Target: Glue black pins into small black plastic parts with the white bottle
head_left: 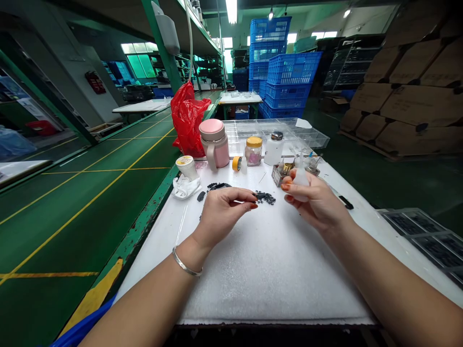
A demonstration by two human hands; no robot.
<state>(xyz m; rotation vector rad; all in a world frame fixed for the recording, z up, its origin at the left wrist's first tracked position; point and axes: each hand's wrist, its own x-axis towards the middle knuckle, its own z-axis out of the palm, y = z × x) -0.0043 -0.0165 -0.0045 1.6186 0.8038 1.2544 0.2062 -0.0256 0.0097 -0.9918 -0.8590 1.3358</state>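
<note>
My left hand (221, 212) is closed in a pinch over the white tabletop (275, 270). A small black part (259, 196) sticks out at its fingertips. Just beyond them lies a pile of small black rings (268, 198). Held in my right hand (321, 200) is a small translucent squeeze bottle (301, 177), its narrow tip pointing up, my fingers wrapped round its body. Behind my left hand are more black pieces (217, 186), partly hidden by it. A box with a gold-capped bottle (287, 167) stands behind my right hand.
At the back stand a pink mug (219, 149), a yellow-lidded jar (253, 153), a white pump bottle (274, 150) and an orange tape roll (237, 164). A white cloth (185, 187) and a red bag (187, 118) are on the left. Behind is a clear divided tray (314, 137).
</note>
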